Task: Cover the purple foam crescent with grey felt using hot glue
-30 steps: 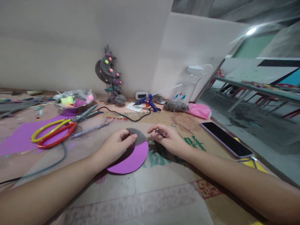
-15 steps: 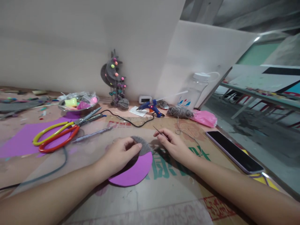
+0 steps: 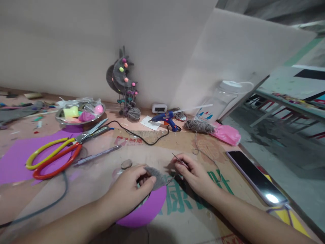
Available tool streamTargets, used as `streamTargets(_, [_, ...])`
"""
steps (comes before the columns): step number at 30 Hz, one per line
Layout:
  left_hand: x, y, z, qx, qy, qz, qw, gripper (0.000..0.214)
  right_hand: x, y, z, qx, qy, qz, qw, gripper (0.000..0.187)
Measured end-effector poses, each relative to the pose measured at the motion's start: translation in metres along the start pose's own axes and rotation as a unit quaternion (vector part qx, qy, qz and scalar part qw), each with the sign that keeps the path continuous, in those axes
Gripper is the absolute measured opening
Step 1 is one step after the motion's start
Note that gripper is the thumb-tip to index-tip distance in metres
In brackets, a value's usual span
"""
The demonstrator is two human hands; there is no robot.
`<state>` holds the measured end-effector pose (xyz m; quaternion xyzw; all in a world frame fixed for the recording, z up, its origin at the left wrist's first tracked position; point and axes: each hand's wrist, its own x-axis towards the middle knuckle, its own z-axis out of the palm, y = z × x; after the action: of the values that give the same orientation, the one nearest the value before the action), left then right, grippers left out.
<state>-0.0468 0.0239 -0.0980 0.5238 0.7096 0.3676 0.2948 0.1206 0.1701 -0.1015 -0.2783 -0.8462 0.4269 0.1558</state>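
Observation:
My left hand [image 3: 129,189] is closed in a pinch on a grey felt piece [image 3: 158,179] that lies over a round purple foam disc [image 3: 149,208]. My right hand [image 3: 194,174] sits just right of the felt, its fingers pinched on a thin metal needle [image 3: 177,158] that points up and left. A grey thread [image 3: 199,145] runs from near that hand toward a bundle of grey yarn [image 3: 199,126]. Both hands rest on a cardboard sheet [image 3: 193,210] covering the table.
Yellow-and-orange scissors [image 3: 54,157] and a pen [image 3: 98,155] lie to the left on a purple foam sheet [image 3: 15,157]. A blue glue gun [image 3: 166,119], a metal bowl [image 3: 80,115] of bright bits, a felt ornament [image 3: 123,79], a plastic jar [image 3: 223,98], a pink bag [image 3: 225,134] and a phone [image 3: 256,176] surround the work spot.
Both hands with the felt and purple disc sit lower in view, as the camera has shifted. My left fingers have curled further over the felt; my right hand still pinches the needle.

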Motion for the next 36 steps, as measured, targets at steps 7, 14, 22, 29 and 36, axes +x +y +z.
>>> streamTargets(7, [-0.007,0.007,-0.005,-0.001,-0.024,-0.011,1.000,0.022,-0.021,0.006,-0.007,0.042,-0.017,0.060,0.997,0.028])
streamTargets(14, [-0.015,-0.003,0.004,-0.023,0.034,-0.013,0.999,0.031,-0.029,0.001,-0.006,-0.032,-0.004,-0.007,0.999,0.026])
streamTargets(22, [-0.015,-0.004,0.002,-0.091,0.006,-0.028,0.995,0.033,-0.026,-0.003,-0.003,-0.074,0.003,-0.037,0.997,0.028])
streamTargets(29, [-0.003,-0.001,-0.001,-0.220,-0.017,-0.036,0.975,0.033,-0.014,-0.019,-0.020,-0.118,0.032,-0.076,0.989,0.022])
streamTargets(36, [0.000,0.011,-0.027,-0.183,-0.039,-0.048,0.981,0.035,-0.011,-0.043,-0.008,0.089,-0.029,0.033,0.995,0.024])
